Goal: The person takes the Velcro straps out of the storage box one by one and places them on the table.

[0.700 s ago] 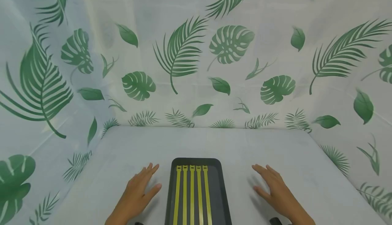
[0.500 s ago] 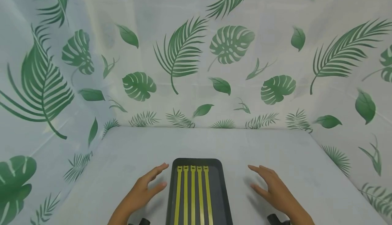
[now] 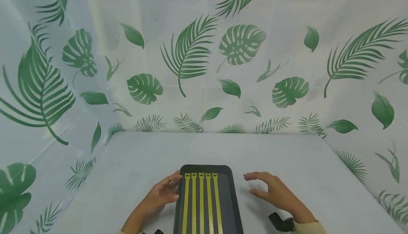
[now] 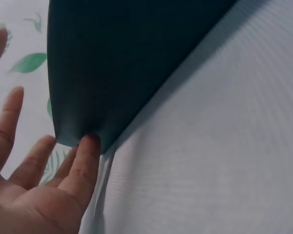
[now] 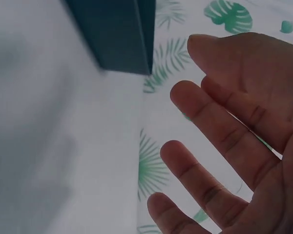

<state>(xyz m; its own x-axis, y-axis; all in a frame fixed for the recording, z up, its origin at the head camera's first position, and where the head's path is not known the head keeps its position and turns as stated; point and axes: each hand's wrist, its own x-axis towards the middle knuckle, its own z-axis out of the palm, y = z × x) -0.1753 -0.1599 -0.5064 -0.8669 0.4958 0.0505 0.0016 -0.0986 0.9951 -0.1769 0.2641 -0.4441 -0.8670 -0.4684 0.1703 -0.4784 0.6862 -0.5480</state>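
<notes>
A dark tray [image 3: 228,205] lies on the table in the head view, its near end cut off by the frame's bottom. Several yellow cable ties [image 3: 201,202] lie lengthwise in it, side by side, notched heads at the far end. My left hand [image 3: 157,198] is at the tray's left rim. In the left wrist view a finger of the left hand [image 4: 53,195] touches the tray wall [image 4: 107,63], the other fingers loosely bent. My right hand [image 3: 275,191] hovers right of the tray, apart from it. The right wrist view shows its relaxed fingers holding nothing near the tray wall [image 5: 119,39].
The white table [image 3: 271,152] extends around the tray. A leaf-patterned sheet [image 3: 204,60] rises behind and at both sides. A black device [image 3: 282,222] is worn at the right wrist.
My left hand has moved right and reached the tray's left edge. My right hand has moved left, closer to the tray. The tray and cable ties look still.
</notes>
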